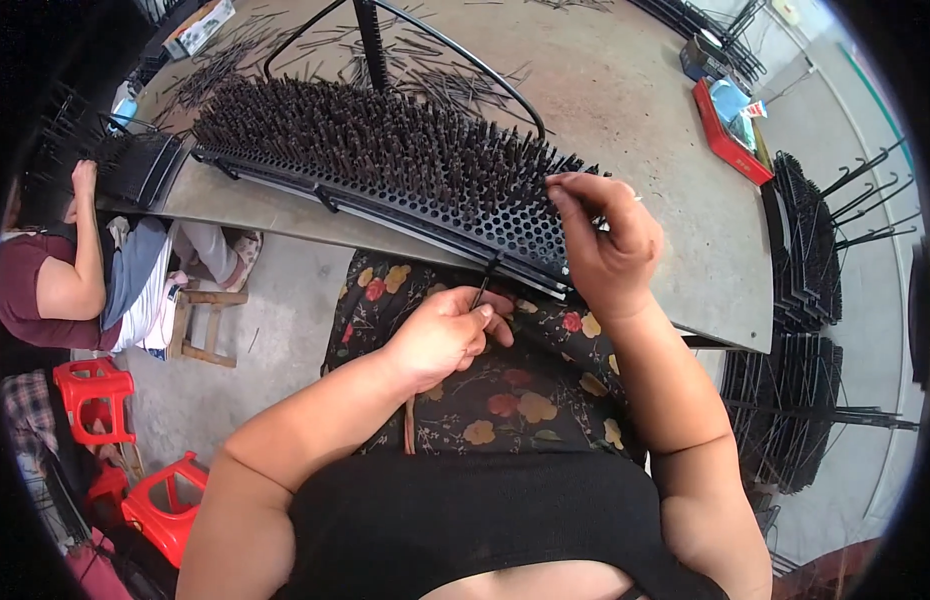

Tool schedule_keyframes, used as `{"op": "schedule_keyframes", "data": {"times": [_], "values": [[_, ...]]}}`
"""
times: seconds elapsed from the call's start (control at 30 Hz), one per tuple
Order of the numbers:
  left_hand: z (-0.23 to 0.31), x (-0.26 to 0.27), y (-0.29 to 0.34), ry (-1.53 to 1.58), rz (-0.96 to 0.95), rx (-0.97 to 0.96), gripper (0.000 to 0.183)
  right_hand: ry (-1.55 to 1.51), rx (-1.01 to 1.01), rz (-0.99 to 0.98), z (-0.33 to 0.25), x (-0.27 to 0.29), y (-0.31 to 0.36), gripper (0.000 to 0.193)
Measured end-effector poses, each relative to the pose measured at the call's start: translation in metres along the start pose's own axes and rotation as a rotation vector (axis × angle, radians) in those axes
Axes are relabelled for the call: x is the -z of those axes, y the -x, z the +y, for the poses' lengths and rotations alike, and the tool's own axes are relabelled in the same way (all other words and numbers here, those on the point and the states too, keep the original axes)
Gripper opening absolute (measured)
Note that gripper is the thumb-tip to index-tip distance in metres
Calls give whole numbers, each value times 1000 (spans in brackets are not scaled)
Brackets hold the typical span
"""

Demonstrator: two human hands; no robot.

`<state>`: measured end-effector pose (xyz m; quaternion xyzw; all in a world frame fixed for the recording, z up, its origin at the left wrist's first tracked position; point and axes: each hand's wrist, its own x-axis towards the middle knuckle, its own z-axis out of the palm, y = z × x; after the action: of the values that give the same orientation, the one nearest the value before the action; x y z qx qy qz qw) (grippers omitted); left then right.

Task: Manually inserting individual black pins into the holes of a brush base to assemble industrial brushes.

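A long black perforated rack [530, 235] lies along the table's near edge. Thin dark sticks [355, 140] stand packed upright in its holes, and the holes along its front and right end show bare. Over the right end, my right hand [615, 235] is closed in a pinch, thumb and forefinger touching among the sticks. Whatever lies between those fingertips is too small to make out. Below the rack's front edge, above my lap, my left hand [450, 335] is closed round a dark stick [479, 292] that pokes up past the thumb. Its palm is hidden.
Loose sticks [455, 85] lie scattered over the grey table [625, 90] behind the rack's black handle frame [370, 45]. At right are a red tray [730, 140] and stacked black racks [805, 240]. Another person [60, 285] sits at left, near red stools [95, 395].
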<state>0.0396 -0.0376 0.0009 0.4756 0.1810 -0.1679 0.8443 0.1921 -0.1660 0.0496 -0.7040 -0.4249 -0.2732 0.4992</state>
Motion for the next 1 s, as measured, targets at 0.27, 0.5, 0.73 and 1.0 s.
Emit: {"op": "schedule_keyframes", "data": {"times": [0.27, 0.5, 0.73, 1.0], "values": [[2, 0, 2, -6, -32, -48, 21, 224, 92, -274, -11, 2, 8, 16], [10, -11, 8, -75, -84, -139, 24, -611, -984, -419, -42, 14, 11, 12], [-1, 0, 0, -162, 50, -73, 35, 118, 111, -76, 3, 14, 1, 21], [1, 1, -2, -166, 75, -77, 37, 108, 221, -102, 5, 4, -1, 21]]}}
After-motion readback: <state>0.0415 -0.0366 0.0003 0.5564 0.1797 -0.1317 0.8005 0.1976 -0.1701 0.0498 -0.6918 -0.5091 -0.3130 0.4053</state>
